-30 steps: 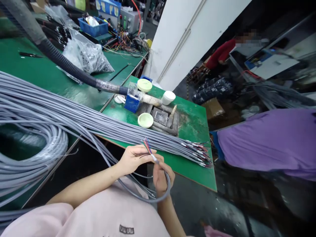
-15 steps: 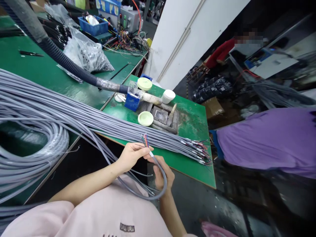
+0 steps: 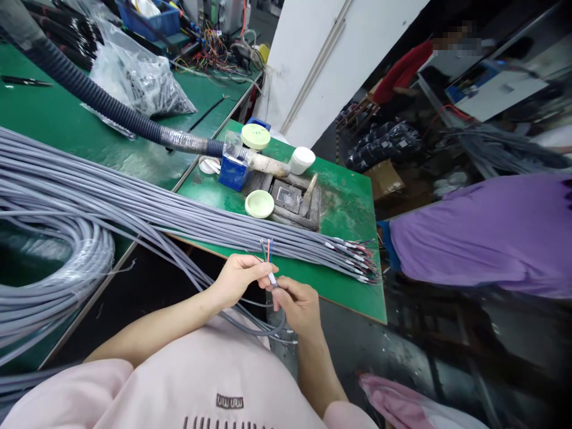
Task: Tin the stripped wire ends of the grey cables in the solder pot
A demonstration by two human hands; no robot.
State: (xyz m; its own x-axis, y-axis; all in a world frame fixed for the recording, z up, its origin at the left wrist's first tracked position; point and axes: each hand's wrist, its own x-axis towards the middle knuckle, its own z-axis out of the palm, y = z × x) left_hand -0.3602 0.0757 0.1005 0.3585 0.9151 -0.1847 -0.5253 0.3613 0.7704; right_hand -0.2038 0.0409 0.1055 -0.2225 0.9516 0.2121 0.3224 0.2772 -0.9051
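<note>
In front of my chest I hold the end of a grey cable [image 3: 280,325], its thin coloured wires [image 3: 267,249] pointing up and away from me. My left hand [image 3: 243,277] pinches the wires near the white sleeve at the jacket's end. Just below it, my right hand [image 3: 298,301] is closed on the grey jacket. From there the cable curves down and back to the left. A long bundle of grey cables [image 3: 214,223] lies across the green table beyond my hands, with stripped coloured wire ends [image 3: 357,259] at its right end.
A soldering pot [image 3: 288,196] sits in the table, with a brush on it. Around it are a green dish [image 3: 260,204], a white cup [image 3: 302,159], a blue box [image 3: 233,173] and a ribbed hose [image 3: 111,107]. A coiled cable [image 3: 96,256] lies left. A person in purple [image 3: 482,238] is at right.
My right hand has moved up the cable, close to my left fingers, and now grips it below the white sleeve. The cable's loop has become smaller. The view has shifted slightly.
</note>
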